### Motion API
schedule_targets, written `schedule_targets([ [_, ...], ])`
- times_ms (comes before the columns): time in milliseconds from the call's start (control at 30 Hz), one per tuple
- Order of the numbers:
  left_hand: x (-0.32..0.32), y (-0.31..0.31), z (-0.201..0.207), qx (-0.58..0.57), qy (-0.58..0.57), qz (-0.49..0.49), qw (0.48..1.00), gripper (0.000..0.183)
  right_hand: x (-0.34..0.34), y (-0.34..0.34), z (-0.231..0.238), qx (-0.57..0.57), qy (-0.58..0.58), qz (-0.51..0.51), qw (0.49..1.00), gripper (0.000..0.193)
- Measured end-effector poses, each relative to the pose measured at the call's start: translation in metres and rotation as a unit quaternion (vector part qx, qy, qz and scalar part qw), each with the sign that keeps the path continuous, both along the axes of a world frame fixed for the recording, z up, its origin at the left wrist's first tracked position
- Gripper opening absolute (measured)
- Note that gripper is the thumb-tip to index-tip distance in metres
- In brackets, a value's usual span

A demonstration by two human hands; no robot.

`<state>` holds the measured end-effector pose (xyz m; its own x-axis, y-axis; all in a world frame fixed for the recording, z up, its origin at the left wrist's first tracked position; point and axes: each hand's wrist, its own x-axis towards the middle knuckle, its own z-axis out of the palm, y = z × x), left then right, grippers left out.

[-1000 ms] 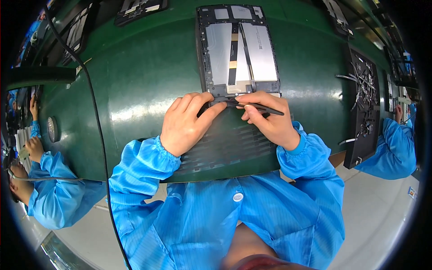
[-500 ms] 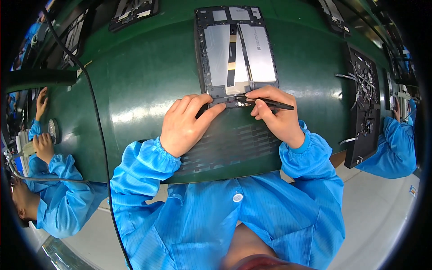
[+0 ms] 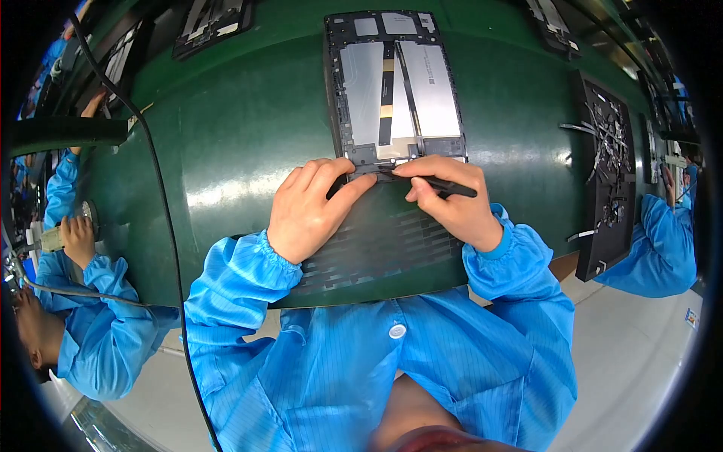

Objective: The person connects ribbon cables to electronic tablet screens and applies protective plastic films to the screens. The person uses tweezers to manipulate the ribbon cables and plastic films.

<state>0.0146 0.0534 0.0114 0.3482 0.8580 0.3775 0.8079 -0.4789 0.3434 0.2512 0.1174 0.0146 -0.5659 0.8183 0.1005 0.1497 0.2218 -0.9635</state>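
Note:
In front of me an opened tablet (image 3: 437, 90) lies flat on the green work surface, its silver inner plates and a dark ribbon cable (image 3: 387, 98) exposed. My left hand (image 3: 307, 205) grips its near left corner, thumb and index finger pressed on the near edge. My right hand (image 3: 453, 197) pinches black tweezers (image 3: 452, 187), which slant across the tablet's near edge. Their tips are close to my left thumb. Whether the tips hold a small part is too fine to make out.
A black tray (image 3: 608, 173) of small parts and strips stands at the right. More opened devices (image 3: 214, 29) lie along the far side. A black cable (image 3: 154, 151) hangs down at the left. Co-workers in blue sleeves (image 3: 105, 324) sit on both sides.
My right hand has shifted left and slightly nearer with the tweezers, whose tips are now closer to my left thumb. My left hand stays put. The left co-worker's arm has reached farther away.

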Motion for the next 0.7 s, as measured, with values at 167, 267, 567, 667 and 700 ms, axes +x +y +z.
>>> schedule_targets([
  [167, 0.000, -0.001, 0.000, 0.002, 0.001, 0.002, 1.000, 0.043, 0.009, 0.003, -0.001, -0.077, 0.001, -0.041, 0.996, 0.018],
  [267, 0.000, 0.000, 0.000, 0.002, 0.002, 0.002, 1.000, 0.042, 0.008, 0.005, 0.003, -0.128, 0.017, -0.060, 0.990, 0.016],
  [567, -0.008, -0.003, 0.002, 0.030, 0.029, -0.019, 0.999, 0.043, 0.006, 0.001, -0.001, -0.089, 0.039, -0.009, 0.995, 0.020],
  [667, -0.008, -0.003, 0.003, 0.034, 0.036, -0.022, 0.999, 0.040, 0.000, 0.003, -0.007, 0.061, 0.029, 0.056, 0.996, 0.027],
  [700, -0.008, -0.002, 0.002, 0.039, 0.035, -0.022, 0.998, 0.038, -0.001, 0.003, -0.008, 0.061, 0.029, 0.057, 0.996, 0.027],
])
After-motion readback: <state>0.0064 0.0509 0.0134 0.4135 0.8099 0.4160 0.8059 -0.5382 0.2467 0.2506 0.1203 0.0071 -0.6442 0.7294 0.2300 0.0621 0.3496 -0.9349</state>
